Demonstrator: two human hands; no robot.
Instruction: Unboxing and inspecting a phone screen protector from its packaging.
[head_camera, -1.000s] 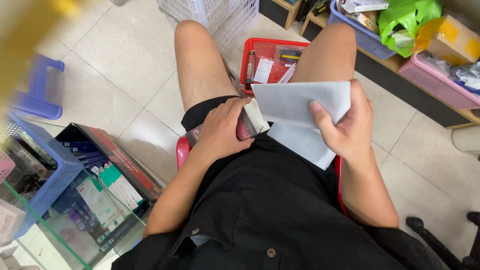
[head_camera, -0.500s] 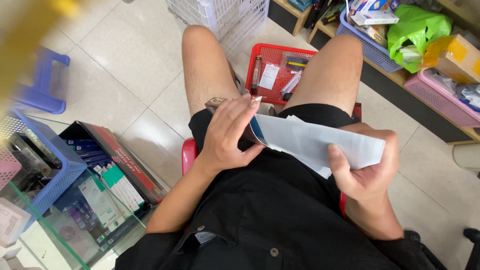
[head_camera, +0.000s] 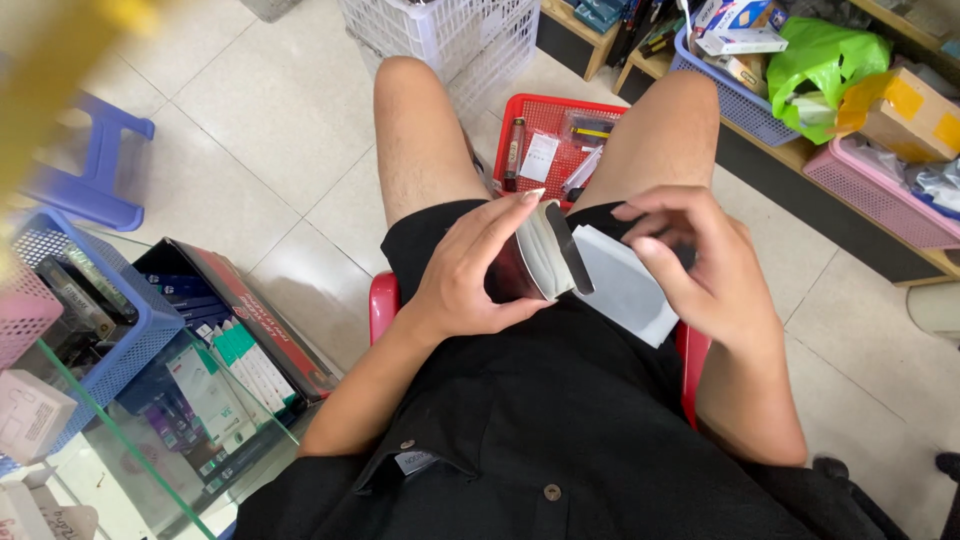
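I sit on a red stool (head_camera: 383, 303) with my legs apart, looking down at my lap. My left hand (head_camera: 470, 268) grips a small dark red item wrapped in a grey plastic mailer bag (head_camera: 620, 285), holding it at the bag's folded end. The rest of the bag lies flat over my right thigh. My right hand (head_camera: 695, 260) rests on the bag's far side, fingers curled and pinching its upper edge.
A red mesh basket (head_camera: 556, 122) with small packets and a pen-like tube sits on the tiled floor between my knees. A white crate (head_camera: 445, 35) stands beyond it. Blue baskets and boxed goods (head_camera: 215, 345) lie to my left, shelves with coloured baskets to my right.
The grey bag, earlier held open and spread by my right hand, is now folded around the dark red item. My right hand moved from the bag's lower edge up onto its top.
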